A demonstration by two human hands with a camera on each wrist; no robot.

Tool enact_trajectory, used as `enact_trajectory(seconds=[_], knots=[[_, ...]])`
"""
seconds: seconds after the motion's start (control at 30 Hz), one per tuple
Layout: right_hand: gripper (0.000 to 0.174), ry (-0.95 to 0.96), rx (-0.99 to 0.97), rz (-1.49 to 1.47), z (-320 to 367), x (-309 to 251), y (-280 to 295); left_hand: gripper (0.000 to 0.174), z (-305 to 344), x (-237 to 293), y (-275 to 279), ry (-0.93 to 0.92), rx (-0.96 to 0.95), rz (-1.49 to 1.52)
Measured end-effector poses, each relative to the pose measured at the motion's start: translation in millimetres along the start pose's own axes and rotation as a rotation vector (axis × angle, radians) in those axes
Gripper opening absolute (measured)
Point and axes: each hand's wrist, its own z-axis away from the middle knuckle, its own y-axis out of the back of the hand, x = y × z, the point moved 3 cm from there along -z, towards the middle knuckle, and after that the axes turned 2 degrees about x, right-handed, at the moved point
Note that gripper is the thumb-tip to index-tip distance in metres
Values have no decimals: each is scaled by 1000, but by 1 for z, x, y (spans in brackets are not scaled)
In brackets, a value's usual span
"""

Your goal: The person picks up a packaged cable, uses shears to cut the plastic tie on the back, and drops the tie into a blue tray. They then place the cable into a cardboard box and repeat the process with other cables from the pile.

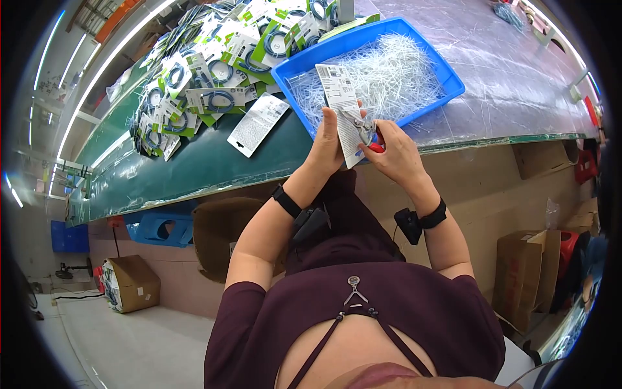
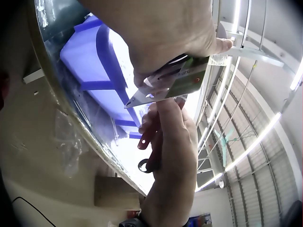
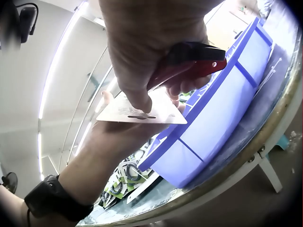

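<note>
My left hand (image 1: 326, 148) holds a printed packaging card (image 1: 337, 91) upright, its back with small text and barcodes facing me. In the left wrist view, the other face of the card (image 2: 187, 86) shows green and white, with a dark cable behind its cover. My right hand (image 1: 400, 155) grips red-handled cutters (image 1: 365, 131), their metal blades lying against the middle of the card. Red handles (image 3: 189, 71) stick out of the right hand in the right wrist view. Just behind the card stands a blue tray (image 1: 453, 89) of thin, clear plastic strips (image 1: 395, 68).
Many carded cables (image 1: 220, 71) lie heaped on the green table (image 1: 194, 165), left of the tray. One card (image 1: 258, 124) lies face down by itself in front of them. The table's front edge runs below my hands. Cardboard boxes (image 1: 521, 272) stand on the floor.
</note>
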Motion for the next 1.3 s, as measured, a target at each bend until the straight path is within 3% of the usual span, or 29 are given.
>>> enact_trajectory(seconds=[0.07,0.17,0.23,0.33,0.37,0.47,0.6,0.7,0.77,0.83,0.97,1.3], knots=[[49,20,22,14,-1,3,0,97,-1,-5,5,12,35,-31],[44,-281,-350,-272,-6,18,-9,83,-7,-1,16,71,-55,211],[42,-303,-332,-361,-7,18,-4,76,-13,1,19,99,-107,330],[39,-344,-309,-546,-8,15,0,46,-17,16,22,-151,129,85],[38,-405,-298,-652,-6,13,-2,46,-17,16,24,-154,130,84],[38,-523,-267,-859,-6,16,-8,31,-21,8,31,105,219,208],[45,-502,-56,-706,-9,35,-4,25,-12,19,29,-69,275,181],[51,-193,185,106,-13,20,30,24,-5,31,25,-118,219,166],[51,-140,214,197,-15,9,41,23,-3,31,23,-136,189,159],[53,-27,273,379,-17,-4,48,26,-1,32,20,-281,182,-6],[55,103,275,346,-20,-26,47,28,5,34,11,-386,159,-173],[55,94,228,329,-24,-37,38,36,19,39,-11,-476,127,-278]])
